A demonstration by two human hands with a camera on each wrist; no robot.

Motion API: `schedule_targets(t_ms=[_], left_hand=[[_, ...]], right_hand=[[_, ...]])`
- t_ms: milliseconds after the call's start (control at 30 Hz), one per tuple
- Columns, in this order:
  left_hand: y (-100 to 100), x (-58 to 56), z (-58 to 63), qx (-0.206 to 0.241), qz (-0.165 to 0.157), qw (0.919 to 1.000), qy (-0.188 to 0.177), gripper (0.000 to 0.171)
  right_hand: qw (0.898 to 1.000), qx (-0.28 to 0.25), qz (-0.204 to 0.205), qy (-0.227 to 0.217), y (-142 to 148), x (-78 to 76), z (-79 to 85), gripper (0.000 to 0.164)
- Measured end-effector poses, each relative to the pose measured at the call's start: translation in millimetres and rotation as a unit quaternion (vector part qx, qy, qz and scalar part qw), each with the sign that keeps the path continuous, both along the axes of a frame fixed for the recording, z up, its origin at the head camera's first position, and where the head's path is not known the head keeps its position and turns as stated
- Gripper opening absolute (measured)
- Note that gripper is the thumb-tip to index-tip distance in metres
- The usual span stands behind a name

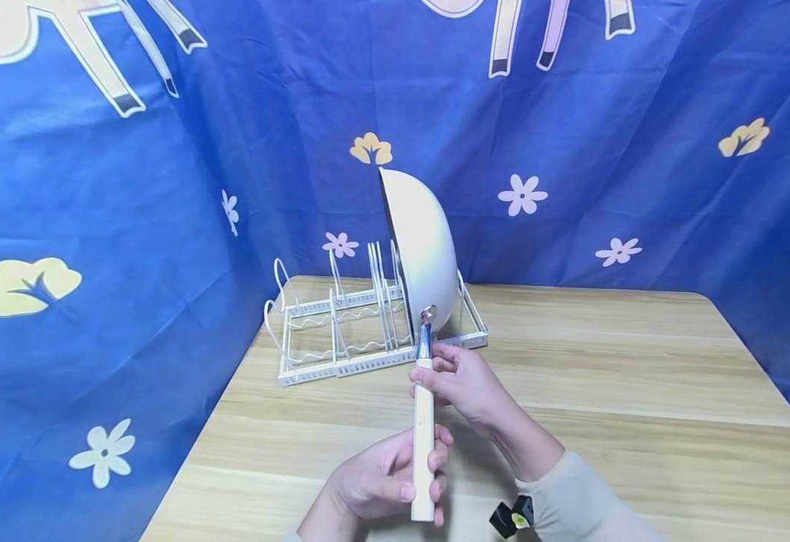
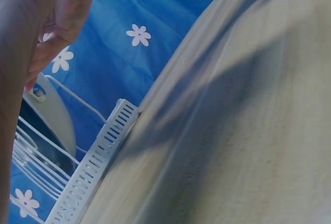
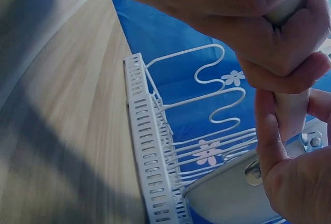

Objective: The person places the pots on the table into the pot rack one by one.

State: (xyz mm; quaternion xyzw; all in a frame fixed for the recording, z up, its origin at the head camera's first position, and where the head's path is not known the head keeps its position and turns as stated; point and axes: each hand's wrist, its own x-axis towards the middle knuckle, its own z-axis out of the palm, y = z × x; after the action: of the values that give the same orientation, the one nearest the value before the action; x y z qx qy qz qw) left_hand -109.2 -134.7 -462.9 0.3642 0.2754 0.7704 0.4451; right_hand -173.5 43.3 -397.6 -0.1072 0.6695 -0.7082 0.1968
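A white wok (image 1: 427, 248) with a dark inside is on edge among the wire dividers of a white rack (image 1: 347, 367), its hollow facing left. Its pale handle (image 1: 423, 444) points toward me. My left hand (image 1: 384, 470) grips the handle near its end, fingers curled round from below. Farther up, close to the metal joint, my right hand (image 1: 466, 384) pinches the handle between thumb and fingers. The wok's rounded side (image 3: 227, 193) shows low in the right wrist view, and its lower part (image 2: 59, 115) appears behind the wires in the left wrist view.
The rack has wire loops on its left and a slotted front rail (image 2: 98, 157). It stands toward the back left of the wooden table (image 1: 605, 391). Blue patterned cloth (image 1: 287, 113) hangs behind and at both sides. A small black device (image 1: 511, 516) sits by my right sleeve.
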Motion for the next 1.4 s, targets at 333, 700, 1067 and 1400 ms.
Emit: schedule_targets(t_ms=[333, 700, 1067, 1400], left_hand=[[2.1, -1.0, -8.9, 0.006, 0.001, 0.9999, -0.012, 0.059], [4.1, -2.6, -13.4, 0.000, 0.007, 0.9998, -0.020, 0.059], [3.0, -3.3, -8.9, -0.073, 0.039, 0.9963, -0.024, 0.060], [-3.5, -1.1, 5.2, -0.253, 0.149, 0.9556, 0.023, 0.071]], right_hand=[[1.000, -0.005, 0.003, -0.009, 1.5, -2.8, -10.9, 0.067], [1.000, -0.006, 0.006, -0.013, 4.1, -5.2, -15.7, 0.064], [1.000, 0.017, 0.006, -0.017, 8.1, -10.1, -22.5, 0.064], [0.999, 0.033, 0.018, -0.018, 9.5, -14.5, -32.7, 0.055]])
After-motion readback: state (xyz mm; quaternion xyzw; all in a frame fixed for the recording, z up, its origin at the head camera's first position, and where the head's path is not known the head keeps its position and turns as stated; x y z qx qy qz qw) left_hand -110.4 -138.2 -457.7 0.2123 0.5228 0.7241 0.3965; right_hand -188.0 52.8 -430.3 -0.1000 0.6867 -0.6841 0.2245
